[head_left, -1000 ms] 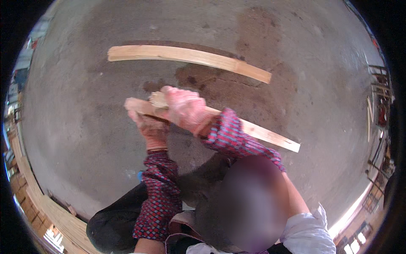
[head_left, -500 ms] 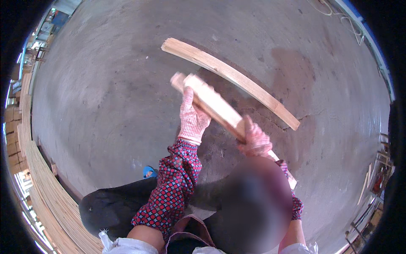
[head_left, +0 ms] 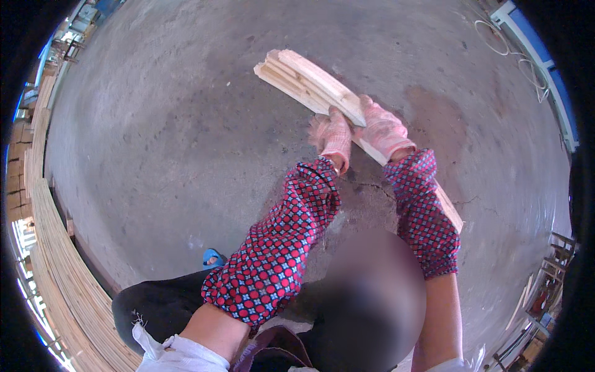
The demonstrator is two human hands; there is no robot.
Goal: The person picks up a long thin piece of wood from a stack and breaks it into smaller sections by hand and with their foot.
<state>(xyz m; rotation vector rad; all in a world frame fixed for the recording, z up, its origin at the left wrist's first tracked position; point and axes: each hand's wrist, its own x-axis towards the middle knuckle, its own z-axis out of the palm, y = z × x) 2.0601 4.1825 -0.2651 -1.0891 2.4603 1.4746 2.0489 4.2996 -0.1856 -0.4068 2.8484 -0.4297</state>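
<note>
Several pale wooden strips lie stacked together on the floor ahead of me, slanting from upper left to lower right. My right hand, in a pinkish knit glove, is closed around the near end of the upper strips. Beside it, my left hand, gloved the same way, touches the stack's near edge with its thumb. Its other fingers point left, apart and slightly blurred. A longer bottom strip runs on under my right forearm, which hides part of it.
Long wooden strips are piled along the left side. A coiled pale hose lies at the upper right by a blue-and-white edge. Wooden racks stand at the right. A blue slipper shows by my left knee.
Both hands have moved forward, bringing the held strips down onto the strip on the floor. My left hand has slid toward my right, and its fingers have loosened from the strips.
</note>
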